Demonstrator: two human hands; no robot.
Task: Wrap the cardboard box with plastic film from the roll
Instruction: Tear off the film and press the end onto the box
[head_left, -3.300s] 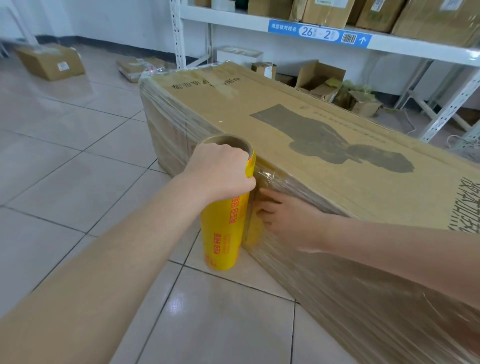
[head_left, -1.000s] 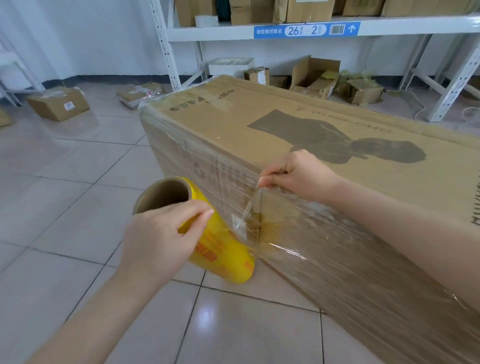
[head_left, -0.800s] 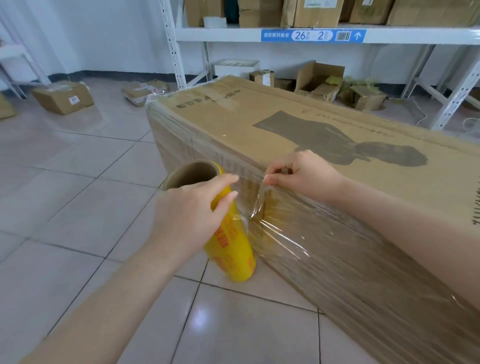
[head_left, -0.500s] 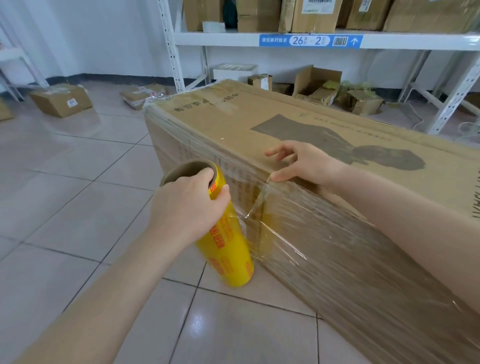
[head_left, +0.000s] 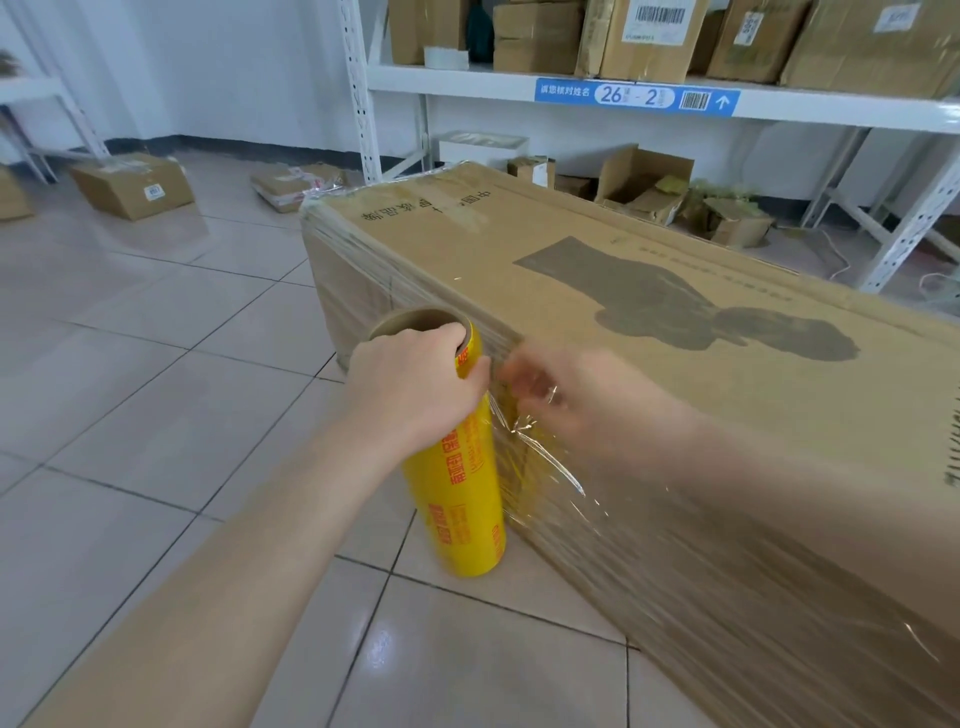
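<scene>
Down in front, grips the top of the yellow roll (head_left: 462, 499) with the left hand (head_left: 415, 384), fingertips hooked over the rim into the cardboard core. Holds it about upright, bottom end at the tiled floor (head_left: 156, 389), whether resting on it or just above it not clear, right beside the near long face of the cardboard box (head_left: 649, 291).

Has the right hand (head_left: 566, 400) at the box's upper near edge, close to the roll's top. Too smeared by motion to say whether spread, pinching or pressing, so no call on that.

Between roll and box, a short crinkled span of plastic film (head_left: 545, 467), running off the roll onto the box's side.

Looks well along, as a judgement. Near long face banded with many turns of film from the far left corner to the right edge of view, and bunched film lapping over that far corner. Top face mostly bare cardboard, print plainly readable (perhaps meant to stay so). Far side and right end out of sight, so nothing to vouch for there. Probably left: parting the loose span from the roll or carrying it round again, then smoothing the tail flat.

Farther off, small cartons (head_left: 132, 184) on the floor, and white shelving (head_left: 831, 111) stacked with parcels.
</scene>
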